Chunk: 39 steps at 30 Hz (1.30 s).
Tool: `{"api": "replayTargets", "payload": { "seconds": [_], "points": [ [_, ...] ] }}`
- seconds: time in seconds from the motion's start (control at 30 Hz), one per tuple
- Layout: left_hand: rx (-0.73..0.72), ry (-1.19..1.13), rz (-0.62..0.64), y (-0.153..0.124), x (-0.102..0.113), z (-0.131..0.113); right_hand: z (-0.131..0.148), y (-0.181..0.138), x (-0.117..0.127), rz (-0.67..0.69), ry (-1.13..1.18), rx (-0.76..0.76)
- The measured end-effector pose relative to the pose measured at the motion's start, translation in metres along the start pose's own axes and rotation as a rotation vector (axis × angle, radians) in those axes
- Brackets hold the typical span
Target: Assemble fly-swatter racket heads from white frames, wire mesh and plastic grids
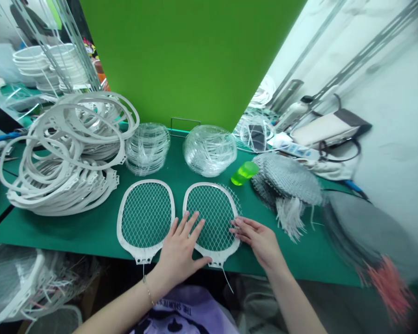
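Note:
Two white racket-shaped frames lie side by side near the front edge of the green table. The left frame has grey wire mesh lying within its rim. My left hand is spread flat, fingers apart, over the lower left side of the right frame. At that frame's right rim, my right hand pinches the edge of its mesh. This mesh sticks out past the rim at the upper right. A thin white strand hangs from each frame's bottom end over the table edge.
Bare white frames are heaped at left. Two coils of clear plastic rings stand behind, before a green panel. To the right are a lime-green cylinder, grey mesh sheets, dark discs with red strands, and a bag.

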State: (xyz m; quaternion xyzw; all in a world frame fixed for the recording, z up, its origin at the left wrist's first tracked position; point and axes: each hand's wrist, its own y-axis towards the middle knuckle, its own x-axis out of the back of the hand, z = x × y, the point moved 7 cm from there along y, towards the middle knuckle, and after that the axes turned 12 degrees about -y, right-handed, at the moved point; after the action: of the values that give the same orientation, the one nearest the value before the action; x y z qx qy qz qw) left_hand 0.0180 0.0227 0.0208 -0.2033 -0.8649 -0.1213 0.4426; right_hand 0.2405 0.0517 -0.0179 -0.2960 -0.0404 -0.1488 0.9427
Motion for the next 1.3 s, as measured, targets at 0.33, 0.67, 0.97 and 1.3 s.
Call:
{"api": "replayTargets", "payload": {
  "seconds": [0.33,0.67,0.97,1.3],
  "points": [
    [-0.006,0.010,-0.054,-0.002,0.002,-0.001,0.004,0.004,-0.008,-0.027,-0.069,0.027],
    [-0.017,-0.039,-0.008,-0.004,-0.002,-0.002,0.059,-0.011,0.020,-0.362,-0.804,0.451],
    [0.103,0.179,-0.465,0.056,0.162,0.075,0.172,0.044,-0.098,-0.296,-1.495,1.204],
    [0.009,0.144,-0.285,0.092,0.214,0.171,0.205,0.086,-0.073,0.103,-1.468,1.290]
  ]
}}
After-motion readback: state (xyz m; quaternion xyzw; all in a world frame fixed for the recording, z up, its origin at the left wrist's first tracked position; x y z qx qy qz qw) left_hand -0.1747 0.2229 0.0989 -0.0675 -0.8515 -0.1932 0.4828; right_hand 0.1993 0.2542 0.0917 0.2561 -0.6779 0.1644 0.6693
